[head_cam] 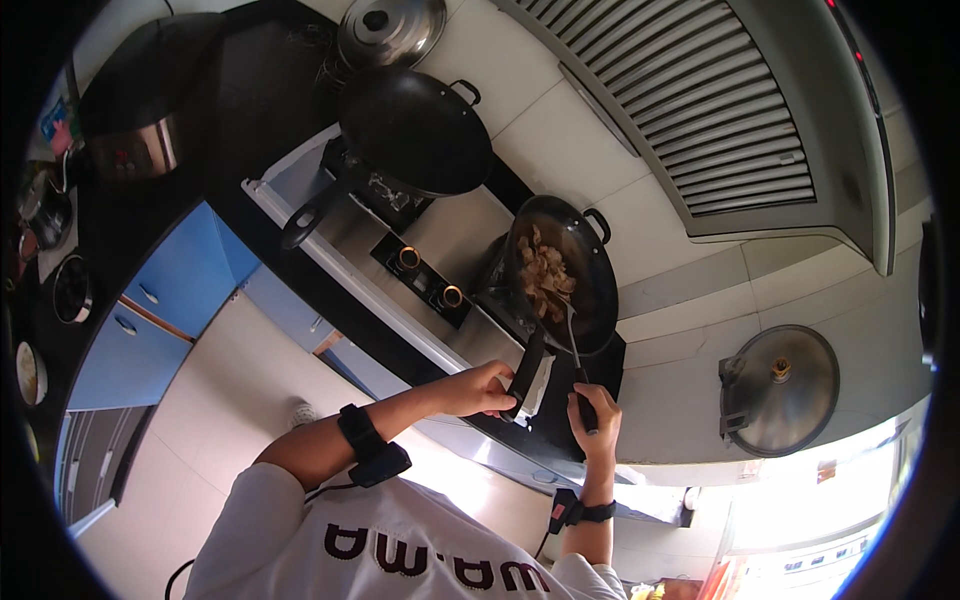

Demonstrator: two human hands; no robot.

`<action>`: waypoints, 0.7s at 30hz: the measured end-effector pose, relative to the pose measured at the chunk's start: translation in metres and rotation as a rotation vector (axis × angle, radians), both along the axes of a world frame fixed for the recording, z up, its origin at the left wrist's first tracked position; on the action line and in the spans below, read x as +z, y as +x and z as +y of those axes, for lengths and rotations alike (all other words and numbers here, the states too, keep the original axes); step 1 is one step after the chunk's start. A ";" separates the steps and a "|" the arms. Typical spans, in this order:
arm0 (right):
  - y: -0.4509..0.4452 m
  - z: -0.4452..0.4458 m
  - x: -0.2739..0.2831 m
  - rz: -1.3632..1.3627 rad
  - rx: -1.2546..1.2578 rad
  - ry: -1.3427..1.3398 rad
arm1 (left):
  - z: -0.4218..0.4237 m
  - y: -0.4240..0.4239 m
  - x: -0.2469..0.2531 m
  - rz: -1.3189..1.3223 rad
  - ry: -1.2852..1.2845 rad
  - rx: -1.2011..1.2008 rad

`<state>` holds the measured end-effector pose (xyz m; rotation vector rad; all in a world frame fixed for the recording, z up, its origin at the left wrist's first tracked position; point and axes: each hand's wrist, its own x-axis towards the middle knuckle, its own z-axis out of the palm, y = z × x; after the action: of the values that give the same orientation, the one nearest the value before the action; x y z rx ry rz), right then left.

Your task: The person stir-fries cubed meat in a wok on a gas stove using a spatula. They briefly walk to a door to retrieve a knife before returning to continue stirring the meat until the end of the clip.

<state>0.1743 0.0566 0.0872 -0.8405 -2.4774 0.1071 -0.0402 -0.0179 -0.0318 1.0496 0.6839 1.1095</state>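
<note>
Pieces of browned food, perhaps sliced meat [544, 270], lie heaped on the left side of a black wok [592, 289] on the right burner. My left hand [480, 390] grips the end of the wok's long black handle [528, 367]. In my right hand [598, 420] is the dark handle of a metal spatula [573, 337], whose blade reaches into the wok at the near edge of the food. The blade's tip is partly hidden by the pieces.
A second, larger black wok [412, 127] sits over the left burner of the gas stove [450, 225]. Above the right wok hangs a range hood [735, 135]. One metal lid [784, 390] is held on the wall; another lid [390, 30] stands behind the larger wok.
</note>
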 end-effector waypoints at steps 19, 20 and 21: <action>-0.011 0.006 -0.032 -0.042 -0.004 0.041 | 0.020 -0.030 -0.082 0.241 0.011 0.358; -0.008 0.006 -0.036 -0.042 0.004 0.039 | 0.026 -0.035 -0.088 0.344 -0.017 0.469; -0.003 0.009 -0.041 0.003 -0.031 -0.004 | 0.030 -0.042 -0.087 0.446 -0.054 0.582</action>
<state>0.1716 0.0652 0.0463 -0.8789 -2.4609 0.1027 -0.0818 0.0122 -0.1187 1.0921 1.4328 1.3476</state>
